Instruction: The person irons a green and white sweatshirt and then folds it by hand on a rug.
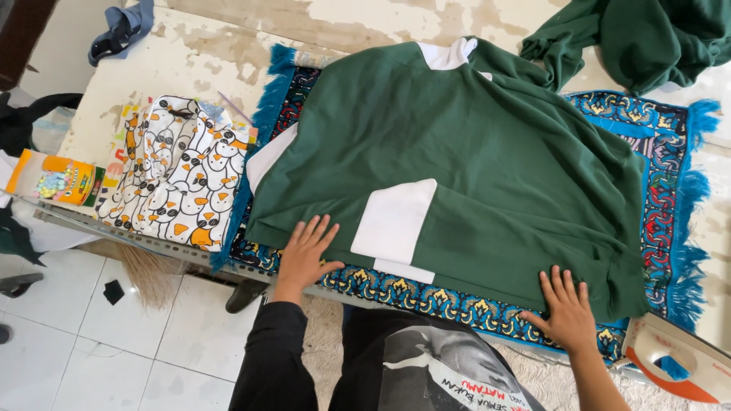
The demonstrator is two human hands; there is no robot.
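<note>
In the head view, two hands are seen, both laid flat with fingers spread and nothing gripped. The left hand (306,253) is pressed on the near left edge of one dark green shirt (457,175), its palm partly on the patterned mat below. The right hand (565,308) is pressed on the shirt's near right corner. A black sleeve is worn on the left arm; the right forearm is bare.

The green shirt is spread across the middle of the surface (190,61), folded over so that three white parts are shown: one white panel (396,221) near the front edge, one white strip at the left side and one white collar part at the far end. One blue prayer-style mat (662,152) with coloured ornament and blue fringe is laid beneath the shirt and is seen on all sides of it.

To the left, just beside the mat, one folded white cloth printed with penguins (175,175) is placed. Further left, one orange and green box (57,179) lies at the surface edge. One second green garment (647,38) is heaped at the far right corner, well apart from the hands. One white and orange clothes iron (678,361) stands at the near right, close to the right hand. One blue cloth (122,30) is draped at the far left.
</note>
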